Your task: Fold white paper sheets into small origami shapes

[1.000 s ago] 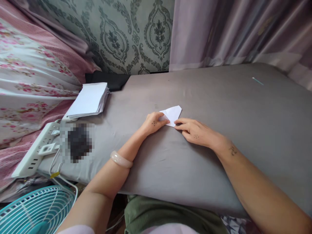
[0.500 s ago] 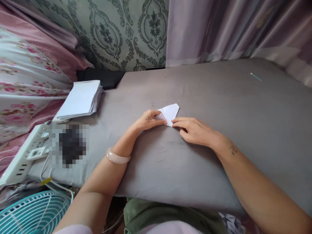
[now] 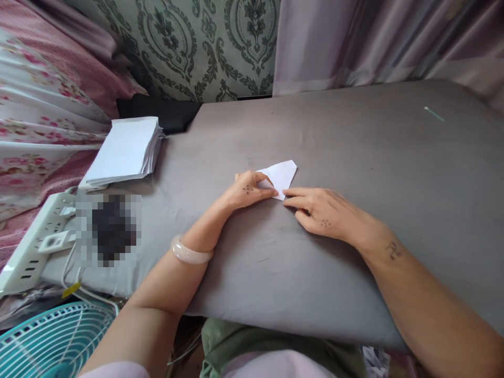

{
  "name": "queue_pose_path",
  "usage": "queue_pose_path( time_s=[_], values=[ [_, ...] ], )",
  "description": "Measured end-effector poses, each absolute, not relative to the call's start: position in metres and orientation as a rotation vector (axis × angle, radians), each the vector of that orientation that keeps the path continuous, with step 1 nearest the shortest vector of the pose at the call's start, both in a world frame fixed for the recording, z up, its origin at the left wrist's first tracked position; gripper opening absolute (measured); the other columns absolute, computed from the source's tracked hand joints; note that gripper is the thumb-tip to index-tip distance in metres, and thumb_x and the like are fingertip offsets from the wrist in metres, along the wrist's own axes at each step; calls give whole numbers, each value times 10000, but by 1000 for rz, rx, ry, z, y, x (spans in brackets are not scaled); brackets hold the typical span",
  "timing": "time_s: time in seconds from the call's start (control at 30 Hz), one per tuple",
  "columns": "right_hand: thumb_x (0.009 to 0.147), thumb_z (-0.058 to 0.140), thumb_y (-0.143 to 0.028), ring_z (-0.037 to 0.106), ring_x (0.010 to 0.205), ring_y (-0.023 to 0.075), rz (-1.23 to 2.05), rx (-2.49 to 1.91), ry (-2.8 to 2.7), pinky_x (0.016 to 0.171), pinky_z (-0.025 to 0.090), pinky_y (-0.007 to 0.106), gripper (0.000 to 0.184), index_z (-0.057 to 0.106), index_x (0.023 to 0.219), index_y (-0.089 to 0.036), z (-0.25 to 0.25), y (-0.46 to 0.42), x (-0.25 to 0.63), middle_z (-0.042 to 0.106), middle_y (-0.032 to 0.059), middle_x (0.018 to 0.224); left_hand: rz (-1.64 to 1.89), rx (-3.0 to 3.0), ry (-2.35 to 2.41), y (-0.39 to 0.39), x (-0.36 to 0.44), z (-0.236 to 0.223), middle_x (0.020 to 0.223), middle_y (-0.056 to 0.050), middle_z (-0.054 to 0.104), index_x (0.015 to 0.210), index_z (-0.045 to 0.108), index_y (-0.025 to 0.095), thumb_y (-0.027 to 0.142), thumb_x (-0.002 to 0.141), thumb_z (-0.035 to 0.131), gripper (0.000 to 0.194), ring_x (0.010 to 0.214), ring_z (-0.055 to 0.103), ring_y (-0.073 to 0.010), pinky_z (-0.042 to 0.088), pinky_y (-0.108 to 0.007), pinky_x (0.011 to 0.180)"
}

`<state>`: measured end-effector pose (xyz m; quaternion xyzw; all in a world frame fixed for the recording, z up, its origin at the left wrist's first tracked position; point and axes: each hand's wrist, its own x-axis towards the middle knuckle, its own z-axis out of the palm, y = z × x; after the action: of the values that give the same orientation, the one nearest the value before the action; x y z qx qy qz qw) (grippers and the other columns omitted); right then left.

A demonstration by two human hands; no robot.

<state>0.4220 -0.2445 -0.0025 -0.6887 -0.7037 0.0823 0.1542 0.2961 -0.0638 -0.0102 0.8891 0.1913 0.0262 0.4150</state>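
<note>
Here, my left hand (image 3: 252,190) pinches the folded white paper (image 3: 284,171), seemingly to steady it; my right hand (image 3: 326,212), fingers slightly parted, touches the paper's near corner.

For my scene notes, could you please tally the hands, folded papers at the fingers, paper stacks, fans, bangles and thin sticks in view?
Hands: 2 (left hand, right hand)
Folded paper: 1
Paper stack: 1
Fan: 1
Bangle: 1
Thin stick: 1
Total: 7

A grey cloth surface (image 3: 354,142) bears folded paper (image 3: 284,172), a paper stack (image 3: 120,147), a stick (image 3: 434,114).
</note>
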Motion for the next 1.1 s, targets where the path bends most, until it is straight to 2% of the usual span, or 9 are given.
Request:
queue_pose_path(
  time_s=[0.23, 0.4, 0.47, 0.6, 0.73, 0.8, 0.9, 1.1],
  values=[
    [788, 432, -105, 647, 874, 192, 251, -2002, -1976, 715, 462, 302, 397, 726, 984, -286, -2, -243, 423, 666, 4, 1140, 40, 2403, 458, -63, 300, -9, 550, 51, 493, 795, 691, 159, 450, 768, 633, 298, 645, 472, -129, 273, -401, 920],
    [756, 436, -87, 633, 740, 158, 328, -1985, -1896, 681, 441, 281, 407, 708, 994, -275, -2, -242, 428, 702, -5, 1040, 16, 2401, 435, -62, 301, -8, 596, 46, 532, 838, 699, 182, 404, 776, 655, 235, 687, 506, -136, 226, -414, 962],
    [748, 429, -75, 632, 772, 162, 332, -1966, -1900, 687, 437, 274, 440, 692, 1038, -277, -2, -242, 429, 701, -4, 1042, 18, 2395, 429, -62, 301, -9, 613, 41, 552, 845, 701, 186, 399, 777, 658, 228, 692, 512, -136, 219, -416, 972],
    [750, 430, -84, 637, 844, 171, 351, -1946, -1961, 694, 442, 273, 471, 684, 1085, -297, -3, -243, 430, 653, -9, 1180, 14, 2384, 428, -61, 301, -10, 601, 36, 547, 838, 703, 176, 419, 776, 650, 256, 685, 505, -142, 234, -417, 970],
    [764, 441, -106, 634, 809, 164, 361, -1968, -1993, 677, 451, 283, 471, 679, 1109, -320, -4, -245, 430, 606, -15, 1263, -6, 2382, 434, -60, 301, -9, 594, 44, 532, 843, 702, 182, 407, 781, 650, 239, 668, 492, -129, 237, -396, 957],
    [765, 438, -104, 634, 816, 165, 369, -1972, -2002, 685, 457, 286, 493, 661, 1145, -325, -4, -245, 430, 600, -13, 1268, -13, 2383, 435, -60, 302, -9, 585, 49, 519, 839, 700, 181, 399, 781, 651, 231, 660, 483, -124, 232, -391, 952],
    [767, 433, -94, 626, 925, 193, 351, -1967, -2011, 739, 465, 294, 515, 640, 1183, -314, -4, -245, 429, 600, 0, 1255, -16, 2379, 437, -60, 302, -9, 567, 54, 497, 826, 697, 169, 394, 780, 645, 235, 644, 463, -120, 231, -395, 947],
    [758, 453, -84, 590, 1016, 218, 306, -1994, -2047, 753, 479, 317, 497, 661, 1162, -286, -3, -245, 425, 582, 30, 1252, -22, 2397, 442, -59, 304, -8, 550, 69, 461, 772, 661, 153, 428, 779, 628, 277, 620, 418, -106, 241, -397, 930]
  ],
)
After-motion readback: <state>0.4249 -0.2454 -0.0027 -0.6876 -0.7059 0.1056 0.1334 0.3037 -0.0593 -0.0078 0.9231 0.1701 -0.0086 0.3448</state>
